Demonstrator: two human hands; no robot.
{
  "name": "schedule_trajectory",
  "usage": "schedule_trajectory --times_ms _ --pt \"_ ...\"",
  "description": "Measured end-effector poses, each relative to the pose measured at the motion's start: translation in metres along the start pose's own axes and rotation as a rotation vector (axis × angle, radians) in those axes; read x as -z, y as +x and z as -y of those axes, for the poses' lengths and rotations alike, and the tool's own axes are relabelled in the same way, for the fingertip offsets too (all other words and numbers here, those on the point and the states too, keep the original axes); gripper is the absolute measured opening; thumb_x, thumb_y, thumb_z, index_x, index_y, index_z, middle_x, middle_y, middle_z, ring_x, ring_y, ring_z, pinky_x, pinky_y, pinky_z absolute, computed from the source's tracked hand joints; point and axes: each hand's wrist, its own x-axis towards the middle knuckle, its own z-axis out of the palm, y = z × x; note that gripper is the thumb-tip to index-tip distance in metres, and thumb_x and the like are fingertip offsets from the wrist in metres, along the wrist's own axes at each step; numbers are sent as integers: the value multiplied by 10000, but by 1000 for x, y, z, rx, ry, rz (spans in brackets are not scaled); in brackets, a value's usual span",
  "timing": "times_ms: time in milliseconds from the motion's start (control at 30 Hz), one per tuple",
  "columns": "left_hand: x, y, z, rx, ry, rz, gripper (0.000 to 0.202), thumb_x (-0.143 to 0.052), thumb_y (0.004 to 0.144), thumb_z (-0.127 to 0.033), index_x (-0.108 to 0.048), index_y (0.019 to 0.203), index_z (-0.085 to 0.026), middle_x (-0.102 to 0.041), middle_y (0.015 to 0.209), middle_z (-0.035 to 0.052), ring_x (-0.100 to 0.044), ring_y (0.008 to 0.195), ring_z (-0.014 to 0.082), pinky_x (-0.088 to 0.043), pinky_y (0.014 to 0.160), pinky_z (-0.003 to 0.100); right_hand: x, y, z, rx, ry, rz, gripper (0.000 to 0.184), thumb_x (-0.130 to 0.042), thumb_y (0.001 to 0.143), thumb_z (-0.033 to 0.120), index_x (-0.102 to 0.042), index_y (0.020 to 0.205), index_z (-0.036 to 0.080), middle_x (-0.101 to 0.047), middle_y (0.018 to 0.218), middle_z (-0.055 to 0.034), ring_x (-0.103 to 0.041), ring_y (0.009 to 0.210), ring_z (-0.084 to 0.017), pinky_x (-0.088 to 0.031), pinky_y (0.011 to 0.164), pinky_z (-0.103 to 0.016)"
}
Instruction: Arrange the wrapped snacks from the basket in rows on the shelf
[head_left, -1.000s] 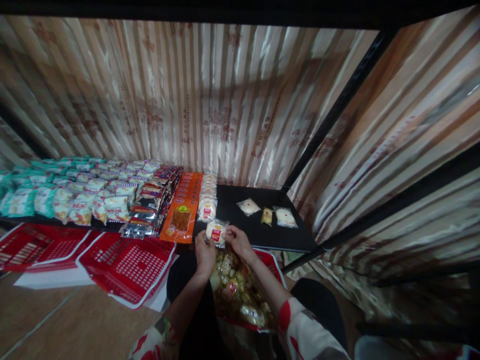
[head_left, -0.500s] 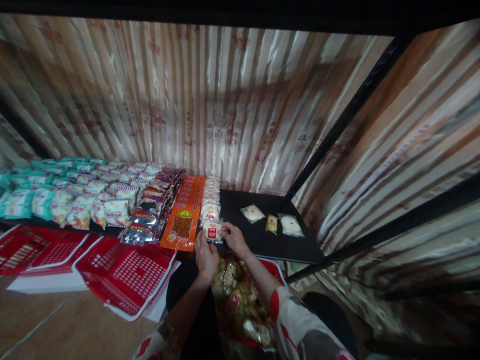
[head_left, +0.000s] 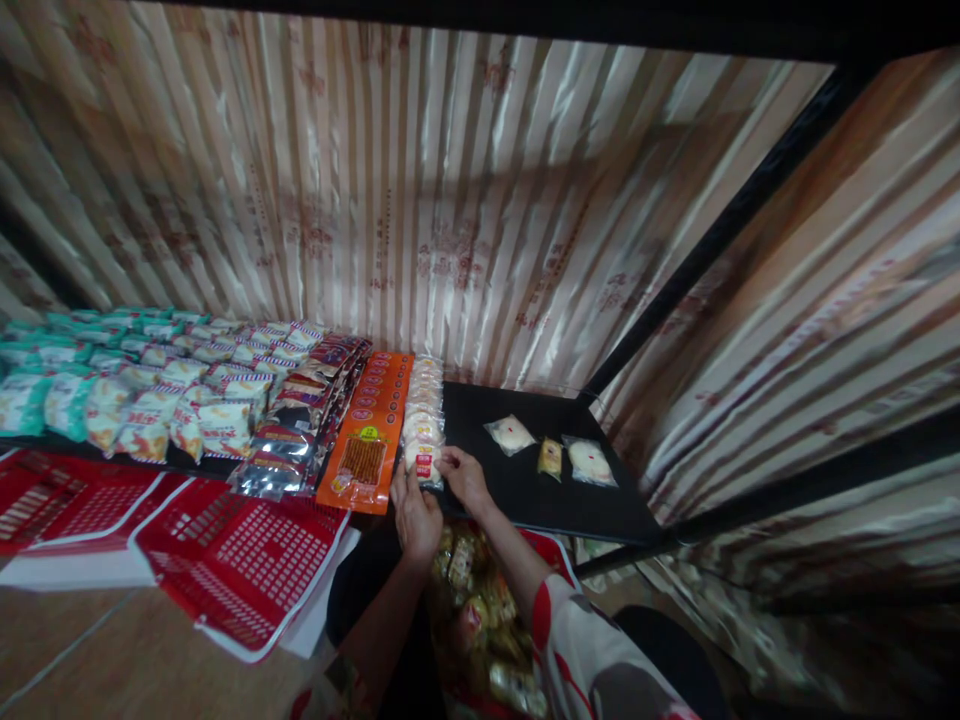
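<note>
A small round pale snack in a clear wrapper with a red label [head_left: 425,466] lies at the front end of a row of like packets [head_left: 424,405] on the black shelf. From the left, my left hand [head_left: 417,515] has its fingers at the packet's edge. My right hand [head_left: 466,482] pinches the opposite edge between thumb and fingers. Just left of the row lies a long orange snack packet [head_left: 367,440]. Below my forearms a red basket [head_left: 553,551] holds many shiny yellowish wrapped packets [head_left: 480,620].
To the right on the black shelf [head_left: 517,505] lie two pale packets [head_left: 510,434] and a small yellow one [head_left: 550,458]. Dark foil packets [head_left: 289,430], white packets [head_left: 225,425] and green packets [head_left: 71,400] fill the left. Red baskets [head_left: 247,560] stand below; a metal post [head_left: 712,240] slants at right.
The labelled packet now sits closer against the front of the row, with both hands still at its edges. The view has shifted slightly.
</note>
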Motion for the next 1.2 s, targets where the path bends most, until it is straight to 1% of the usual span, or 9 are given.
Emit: schedule_trajectory --times_ms 300,467,667,800,900,1000,1067,1133,1200 --pt "-6 7 0 20 6 -10 531 -397 700 -57 -428 1229 -96 -428 1302 136 -319 1243 255 -268 1053 412 -7 5 1 -10 -81 -46 147 -543 651 248 -588 785 207 -601 712 18 -560 654 -127 -451 660 -254" --pt "-8 7 0 17 -7 -39 556 -404 692 -52 -416 1240 -142 -422 1313 113 -326 1239 251 -269 1045 429 -9 5 7 21 -79 -68 152 -532 665 216 -544 816 201 -604 727 11 -570 635 -117 -464 640 -246" --pt "-10 7 -1 25 12 -25 551 -407 686 -51 -426 1232 -126 -412 1318 126 -317 1241 266 -276 1038 429 -9 3 8 20 -121 -107 163 -539 681 225 -543 841 194 -615 776 -18 -583 684 -134 -470 678 -261" --pt "-9 5 0 24 12 -15 550 -409 686 -54 -431 1229 -136 -378 1346 125 -294 1258 271 -263 1042 443 -5 -5 10 15 -140 -159 235 -544 697 270 -551 912 175 -611 858 -56 -583 749 -155 -466 734 -286" --pt "-6 4 -1 5 24 -22 523 -410 695 -64 -446 1214 -115 -334 1368 142 -267 1272 280 -258 1040 451 1 -23 8 42 -108 -218 275 -498 742 320 -546 964 163 -601 913 -81 -573 802 -167 -459 759 -295" --pt "6 1 -14 -64 -7 -20 447 -418 727 -101 -499 1164 -144 -373 1339 126 -293 1257 265 -271 1032 445 14 -51 -2 61 -7 -256 318 -419 798 378 -534 998 160 -601 928 -89 -569 817 -167 -463 722 -279" --pt "22 -5 -30 -149 -90 33 334 -422 770 -171 -572 1068 -178 -492 1220 101 -373 1194 243 -299 1017 419 27 -75 -17 48 45 -302 330 -407 807 405 -535 996 167 -608 938 -87 -569 844 -172 -460 726 -276" --pt "46 -19 -46 -216 -242 179 288 -388 820 -240 -610 998 -202 -582 1061 76 -472 1082 212 -362 966 385 44 -99 -36 -2 57 -356 334 -413 802 423 -540 986 174 -624 911 -80 -576 840 -180 -457 730 -289" --pt "76 -43 -53 -159 -393 330 316 -368 843 -296 -587 1053 -207 -601 987 71 -519 1005 207 -419 892 378 61 -122 -57 -61 18 -405 325 -416 794 431 -556 965 192 -637 895 -67 -582 830 -190 -450 745 -306"
